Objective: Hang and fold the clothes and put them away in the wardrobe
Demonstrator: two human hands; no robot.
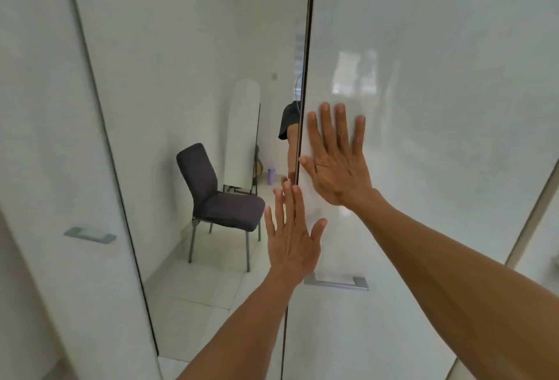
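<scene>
I face the wardrobe with its doors closed. My right hand (338, 161) lies flat, fingers spread, on the glossy white right door (438, 107), close to its left edge. My left hand (290, 234) is lower, fingers straight, its fingertips touching the mirrored middle door (181, 62) by the dark seam between the two doors. The mirror shows my fingertips and part of my arm. No clothes are in view.
A silver bar handle (335, 283) sits on the right door below my hands. Another handle (89, 235) is on the white left door. The mirror reflects a dark chair (217, 198), a tall white board and a tiled floor behind me.
</scene>
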